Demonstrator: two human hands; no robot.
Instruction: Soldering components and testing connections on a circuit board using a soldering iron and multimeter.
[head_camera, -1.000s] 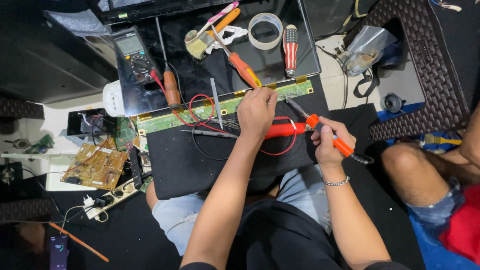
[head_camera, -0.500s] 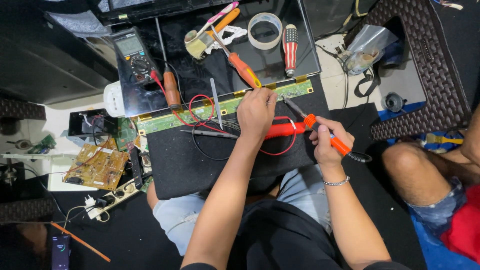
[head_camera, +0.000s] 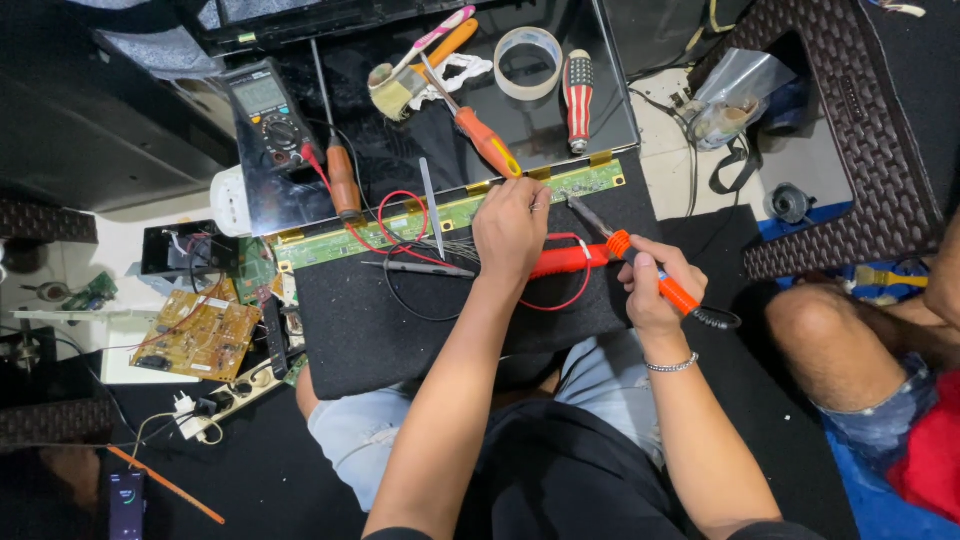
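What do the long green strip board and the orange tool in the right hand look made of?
The green strip board looks like circuit-board laminate, matte green with gold-coloured tabs along its edge. The orange tool in the right hand seems to have a plastic or rubber handle and a dull grey metal shaft; which of the two is unclear.

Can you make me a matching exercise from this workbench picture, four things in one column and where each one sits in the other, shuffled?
Things:
1. orange-handled soldering iron
2. roll of clear tape
3. black digital multimeter
4. brown bare circuit board

Places:
A. far left, beside the black mat
B. top centre, next to the striped screwdriver
C. in the right hand
D. upper left, red lead plugged in

Pairs: 1-C, 2-B, 3-D, 4-A
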